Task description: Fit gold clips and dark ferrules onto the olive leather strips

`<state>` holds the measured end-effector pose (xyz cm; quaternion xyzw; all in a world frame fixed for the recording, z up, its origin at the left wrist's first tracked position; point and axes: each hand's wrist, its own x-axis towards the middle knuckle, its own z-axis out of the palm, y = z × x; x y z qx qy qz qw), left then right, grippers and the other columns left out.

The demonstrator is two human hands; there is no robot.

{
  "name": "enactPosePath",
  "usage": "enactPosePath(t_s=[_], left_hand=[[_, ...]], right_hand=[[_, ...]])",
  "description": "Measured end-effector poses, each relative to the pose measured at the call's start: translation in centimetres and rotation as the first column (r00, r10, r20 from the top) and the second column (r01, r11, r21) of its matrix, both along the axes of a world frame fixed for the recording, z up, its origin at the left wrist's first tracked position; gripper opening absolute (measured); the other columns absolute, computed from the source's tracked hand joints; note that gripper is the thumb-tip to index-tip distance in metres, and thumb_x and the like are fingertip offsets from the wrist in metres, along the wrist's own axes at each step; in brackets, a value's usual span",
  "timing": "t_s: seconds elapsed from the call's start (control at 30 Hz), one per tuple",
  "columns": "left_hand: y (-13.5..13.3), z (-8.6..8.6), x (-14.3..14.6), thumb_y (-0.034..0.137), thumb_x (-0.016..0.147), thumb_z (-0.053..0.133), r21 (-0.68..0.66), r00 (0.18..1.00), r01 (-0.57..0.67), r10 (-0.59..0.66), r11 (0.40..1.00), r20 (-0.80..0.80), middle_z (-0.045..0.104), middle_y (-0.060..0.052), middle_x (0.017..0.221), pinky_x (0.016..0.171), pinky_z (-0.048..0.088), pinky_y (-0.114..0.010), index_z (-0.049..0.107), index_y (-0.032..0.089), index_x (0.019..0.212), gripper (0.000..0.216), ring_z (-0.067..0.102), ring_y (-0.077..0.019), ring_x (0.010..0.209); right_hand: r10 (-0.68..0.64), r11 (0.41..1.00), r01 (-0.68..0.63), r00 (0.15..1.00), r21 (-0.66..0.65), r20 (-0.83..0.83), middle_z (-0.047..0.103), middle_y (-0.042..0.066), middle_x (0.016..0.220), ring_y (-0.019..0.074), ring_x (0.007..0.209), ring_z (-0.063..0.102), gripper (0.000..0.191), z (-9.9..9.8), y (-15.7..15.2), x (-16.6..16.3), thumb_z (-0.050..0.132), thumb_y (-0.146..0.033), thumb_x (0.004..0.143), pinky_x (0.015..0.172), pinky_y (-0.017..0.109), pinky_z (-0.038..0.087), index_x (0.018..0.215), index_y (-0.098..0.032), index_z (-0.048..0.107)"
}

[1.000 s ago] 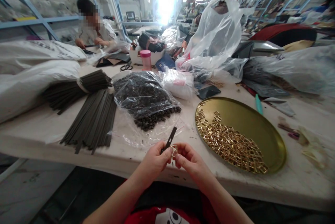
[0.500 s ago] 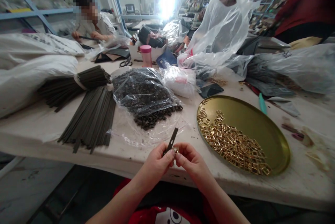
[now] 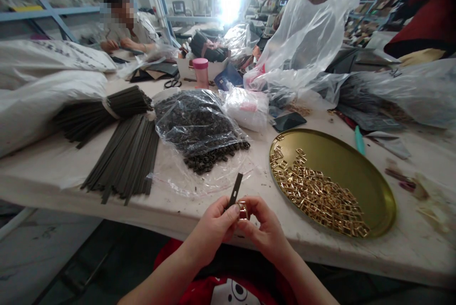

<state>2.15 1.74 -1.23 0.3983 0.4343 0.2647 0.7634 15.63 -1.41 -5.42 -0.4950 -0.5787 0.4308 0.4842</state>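
Observation:
Near the table's front edge, my left hand (image 3: pixel 221 219) pinches a dark strap (image 3: pixel 235 187) with a slot showing in it; its upper end points up. My right hand (image 3: pixel 262 222) grips a gold-coloured metal buckle (image 3: pixel 242 211) between thumb and fingers, right beside the strap and the left thumb. Whether the strap passes through the buckle is hidden by my fingers. To the right lies a round gold tray (image 3: pixel 331 146) with a heap of similar buckles (image 3: pixel 322 195). On the left, loose dark straps (image 3: pixel 124 157) lie fanned out beside a tied bundle (image 3: pixel 124 103).
A clear plastic bag of small dark pieces (image 3: pixel 195 124) lies ahead of my hands. Beyond are a phone (image 3: pixel 289 122), a pink-lidded jar (image 3: pixel 200 74), scissors (image 3: pixel 173 83) and plastic bags (image 3: pixel 299 34). A person (image 3: pixel 124 24) sits at the far left.
The buckle now shows more plainly, as my right thumb and fingers have spread wider around it. The strap remains in my left hand. The whole view has shifted slightly.

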Motion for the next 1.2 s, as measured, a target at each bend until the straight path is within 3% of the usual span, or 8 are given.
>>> enactPosePath(t_s=[0.2,0.33,0.43,0.67,0.87,1.03,1.13,1.2], left_hand=[[0.0,0.1,0.2,0.04,0.07,0.06,-0.168,0.992,0.002,0.019,0.986,0.123,0.034,0.01,0.05,0.035,0.011,-0.016,0.048,0.015,0.078,0.029,0.019,-0.001,0.036],[0.0,0.0,0.3,0.04,0.071,0.062,-0.212,0.983,0.027,0.012,0.977,0.182,0.035,0.01,0.051,0.035,0.011,-0.015,0.046,0.015,0.073,0.029,0.019,-0.0001,0.036],[0.0,-0.1,0.2,0.039,0.072,0.061,-0.224,0.98,0.045,0.001,0.973,0.2,0.036,0.009,0.051,0.034,0.011,-0.014,0.046,0.015,0.074,0.028,0.02,0.0002,0.036],[0.1,-0.5,0.3,0.039,0.075,0.058,-0.139,0.982,0.003,0.023,0.99,0.186,0.036,0.01,0.049,0.034,0.014,-0.015,0.044,0.016,0.071,0.028,0.022,-0.0006,0.035],[0.3,-0.4,-0.1,0.04,0.082,0.049,0.06,0.997,-0.056,0.052,0.997,0.065,0.042,0.007,0.052,0.036,0.019,-0.016,0.049,0.015,0.074,0.027,0.027,-0.0021,0.038],[0.5,-0.1,-0.4,0.041,0.078,0.054,-0.03,0.999,0.017,-0.016,0.999,0.03,0.047,0.006,0.056,0.035,0.016,-0.016,0.052,0.013,0.077,0.028,0.026,-0.0014,0.037],[0.5,-0.2,-0.3,0.036,0.074,0.059,-0.046,0.999,0.03,-0.03,0.998,0.015,0.048,0.007,0.058,0.036,0.016,-0.016,0.054,0.014,0.081,0.024,0.026,-0.0014,0.037],[0.4,-0.4,-0.2,0.036,0.073,0.059,0.014,0.999,-0.017,0.018,1.0,-0.031,0.049,0.007,0.059,0.037,0.019,-0.016,0.054,0.015,0.083,0.023,0.027,-0.0019,0.038]], right_hand=[[-0.09,0.995,0.086,0.991,0.046,0.094,0.054,-0.002,0.065,0.0126,0.06,0.05,0.016,0.2,-0.5,0.3,0.058,-0.034,0.076,0.057,0.024,0.043,0.083,-0.02,0.053],[-0.056,0.996,0.041,0.982,0.083,0.18,0.052,-0.003,0.058,0.0115,0.055,0.048,0.019,0.3,-0.5,0.4,0.052,-0.032,0.081,0.055,0.024,0.039,0.066,-0.02,0.051],[-0.054,0.992,0.032,0.98,0.118,0.191,0.052,-0.003,0.059,0.0116,0.056,0.048,0.018,0.3,-0.5,0.3,0.051,-0.03,0.082,0.055,0.024,0.039,0.067,-0.02,0.054],[-0.148,0.984,0.134,0.981,0.115,0.124,0.056,-0.001,0.067,0.0131,0.061,0.052,0.007,0.9,-0.9,-0.1,0.05,-0.025,0.082,0.058,0.025,0.043,0.081,-0.02,0.054],[-0.164,0.965,0.083,0.933,0.25,0.321,0.057,0.001,0.071,0.0128,0.062,0.052,0.014,1.0,-0.3,0.4,0.049,-0.013,0.081,0.058,0.025,0.044,0.089,-0.021,0.055],[-0.169,0.931,0.012,0.899,0.364,0.404,0.061,0.004,0.081,0.015,0.074,0.058,0.022,0.8,0.0,1.0,0.046,-0.01,0.082,0.065,0.027,0.048,0.095,-0.023,0.058],[-0.176,0.946,0.068,0.928,0.317,0.328,0.063,0.004,0.084,0.0149,0.074,0.059,0.025,0.7,-0.2,0.7,0.047,-0.013,0.081,0.066,0.027,0.049,0.102,-0.022,0.056],[-0.193,0.972,0.155,0.954,0.174,0.229,0.063,0.003,0.08,0.0146,0.07,0.059,0.022,0.6,-0.4,0.3,0.049,-0.016,0.08,0.064,0.027,0.049,0.101,-0.02,0.054]])
